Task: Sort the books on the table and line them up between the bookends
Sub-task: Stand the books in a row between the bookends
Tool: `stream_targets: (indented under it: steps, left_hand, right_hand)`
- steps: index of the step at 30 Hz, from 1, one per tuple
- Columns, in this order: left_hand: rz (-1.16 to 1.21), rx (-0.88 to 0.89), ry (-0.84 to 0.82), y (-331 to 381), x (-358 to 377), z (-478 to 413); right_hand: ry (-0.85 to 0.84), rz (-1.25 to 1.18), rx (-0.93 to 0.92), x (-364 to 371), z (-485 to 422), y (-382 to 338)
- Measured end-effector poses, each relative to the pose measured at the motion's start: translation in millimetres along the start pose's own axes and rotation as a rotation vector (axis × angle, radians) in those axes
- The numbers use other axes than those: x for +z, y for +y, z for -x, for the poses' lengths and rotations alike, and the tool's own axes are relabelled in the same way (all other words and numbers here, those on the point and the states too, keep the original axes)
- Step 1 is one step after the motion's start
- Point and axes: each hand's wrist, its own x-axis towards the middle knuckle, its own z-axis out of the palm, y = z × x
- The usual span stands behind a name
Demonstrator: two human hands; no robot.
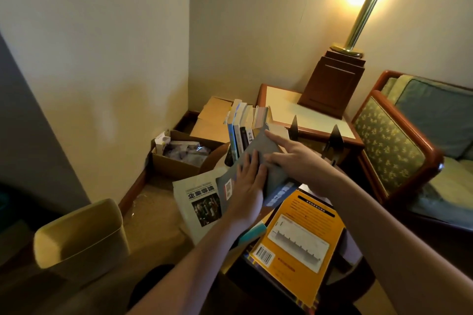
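Note:
A row of upright books (242,125) stands at the far side of the small table. A grey book (258,147) leans tilted against that row. My left hand (248,184) lies flat on its cover with fingers straight. My right hand (291,158) holds its right edge, index finger stretched along the top. Two black pointed bookends (294,125) (334,143) stand to the right of the row. A yellow book (297,240) lies flat near me, a blue book (279,195) under the grey one. A white booklet (198,202) with a photo lies at the left.
An open cardboard box (179,158) and a closed one (212,120) sit on the floor by the wall. A side table (289,102) bears a lamp base (332,84). An armchair (399,146) stands at the right, a beige bin (82,233) at the left.

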Motion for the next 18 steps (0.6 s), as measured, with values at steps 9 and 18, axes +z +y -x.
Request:
stream_targets:
  steps: [9,18]
  left_hand:
    - [0.013,0.04,-0.098,0.1,18.4,-0.1]
    - [-0.267,-0.321,-0.301,-75.5,15.1,-18.6]
  right_hand:
    - [0.184,0.144,-0.043,-13.6,4.4,15.7]
    - [0.34,0.342,-0.066,-53.1,26.6,25.0]
